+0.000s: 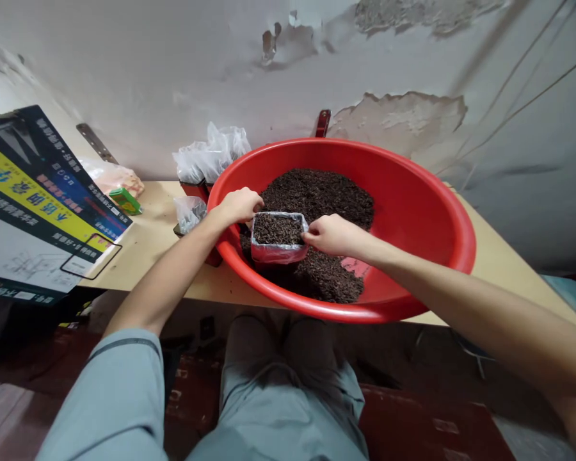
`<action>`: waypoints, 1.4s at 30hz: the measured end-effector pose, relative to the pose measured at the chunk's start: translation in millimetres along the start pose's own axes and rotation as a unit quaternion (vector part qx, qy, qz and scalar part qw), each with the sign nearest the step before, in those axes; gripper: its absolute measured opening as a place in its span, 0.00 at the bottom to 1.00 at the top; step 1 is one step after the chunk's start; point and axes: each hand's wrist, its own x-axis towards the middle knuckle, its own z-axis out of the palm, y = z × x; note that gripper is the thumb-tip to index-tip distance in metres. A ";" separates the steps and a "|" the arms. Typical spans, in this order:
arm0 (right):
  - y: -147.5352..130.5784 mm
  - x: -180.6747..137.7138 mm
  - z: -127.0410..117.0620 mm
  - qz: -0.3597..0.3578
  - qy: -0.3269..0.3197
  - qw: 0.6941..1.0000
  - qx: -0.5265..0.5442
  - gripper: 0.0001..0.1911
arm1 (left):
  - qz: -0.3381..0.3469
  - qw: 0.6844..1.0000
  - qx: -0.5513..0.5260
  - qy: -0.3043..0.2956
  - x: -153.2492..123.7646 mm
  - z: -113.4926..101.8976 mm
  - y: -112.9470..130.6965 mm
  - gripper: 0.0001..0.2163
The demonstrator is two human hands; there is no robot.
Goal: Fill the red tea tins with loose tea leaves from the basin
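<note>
A big red basin (413, 192) sits on a wooden table and holds a heap of dark brown soil (321, 192). Inside it stands a small red pot lined with clear plastic (277, 238), filled with the same soil. My left hand (240, 205) is closed on the pot's left rim. My right hand (331, 234) pinches the plastic at the pot's right rim. Both hands are inside the basin, above the soil.
Crumpled clear plastic bags (211, 157) lie over more red pots (196, 189) left of the basin. A small green box (125, 201) and a printed cardboard sheet (38, 205) lie at the table's left. A peeling wall (398, 115) stands behind.
</note>
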 end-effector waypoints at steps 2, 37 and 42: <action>4.9 -5.6 -2.3 -0.066 0.084 0.993 -0.059 0.19 | -0.014 0.999 0.010 0.048 -13.8 -5.2 6.8 0.13; 18.1 40.3 31.7 -0.327 0.016 0.944 -0.039 0.44 | -0.144 0.846 -0.474 -0.196 -21.4 16.6 -5.3 0.15; 26.0 45.4 26.5 -0.048 0.041 0.958 0.279 0.41 | -0.144 0.869 -0.454 -0.136 -19.8 14.3 -6.2 0.13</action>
